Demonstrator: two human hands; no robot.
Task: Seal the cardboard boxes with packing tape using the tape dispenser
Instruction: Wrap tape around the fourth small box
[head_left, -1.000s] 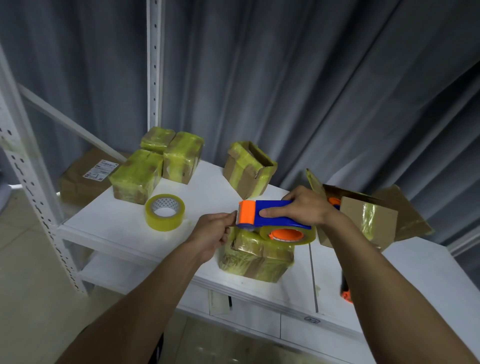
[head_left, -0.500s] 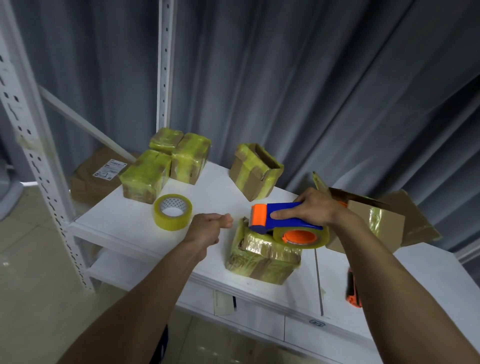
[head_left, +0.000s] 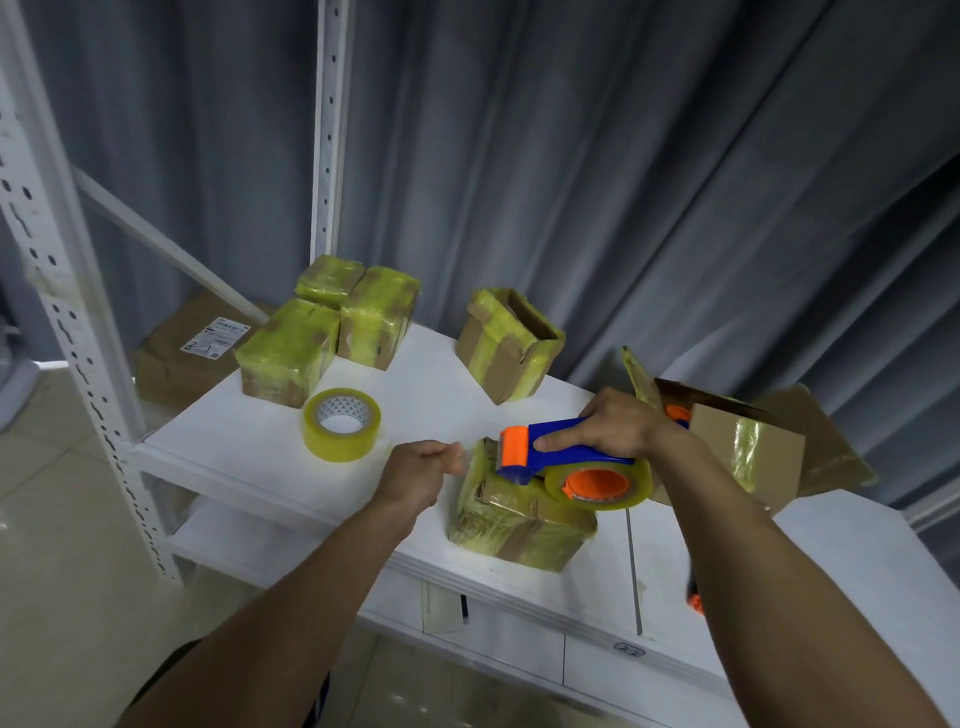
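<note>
A small cardboard box (head_left: 519, 527) wrapped in yellowish tape lies near the front edge of the white table (head_left: 249, 447). My right hand (head_left: 618, 428) grips the blue and orange tape dispenser (head_left: 545, 452) by its handle. The dispenser's orange front end rests on the box's top left edge, and its tape roll (head_left: 597, 486) hangs over the box's right side. My left hand (head_left: 421, 473) hovers just left of the box with fingers curled and thumb pressed to them. I cannot see any tape in it.
A spare tape roll (head_left: 342, 423) lies flat on the table's left. Three taped boxes (head_left: 288, 353) cluster at the back left, with a tilted open box (head_left: 509, 345) behind. A larger open carton (head_left: 743, 447) stands right. White shelf uprights (head_left: 62, 291) rise at left.
My left hand has drawn away leftward from the dispenser's front end and closed. The dispenser has stayed over the box in my right hand. The view shifted slightly.
</note>
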